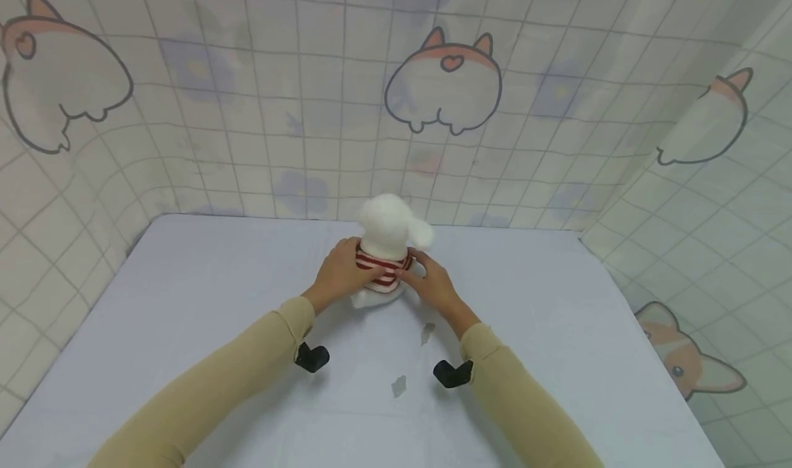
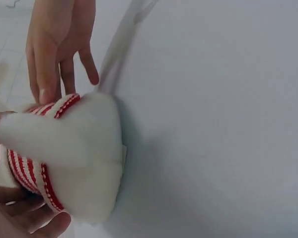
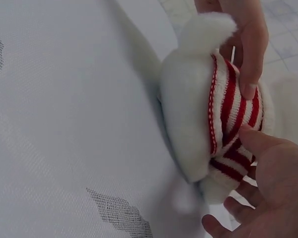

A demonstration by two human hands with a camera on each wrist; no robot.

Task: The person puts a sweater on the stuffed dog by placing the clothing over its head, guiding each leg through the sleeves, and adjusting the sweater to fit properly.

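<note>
A white plush toy (image 1: 385, 217) with a floppy ear sits upright near the table's far edge, its back toward the head camera. It wears a red-and-white striped knitted sweater (image 3: 238, 106). My left hand (image 1: 342, 270) grips the toy's left side, thumb across the back of the sweater. On the opposite side, my right hand (image 1: 435, 286) holds the sweater with its thumb on the back and fingers reaching round the front. Both thumb tips lie close together on the stripes. In the left wrist view, the toy's fluffy white lower body (image 2: 97, 163) rests at the table surface.
The white-covered table (image 1: 532, 330) stretches around the toy. Grey patches (image 1: 399, 386) show on its cloth. A curtain with a grid and corgi drawings (image 1: 442, 90) hangs behind and at both sides. Black wrist-worn pieces (image 1: 453, 374) stick out below the sleeves.
</note>
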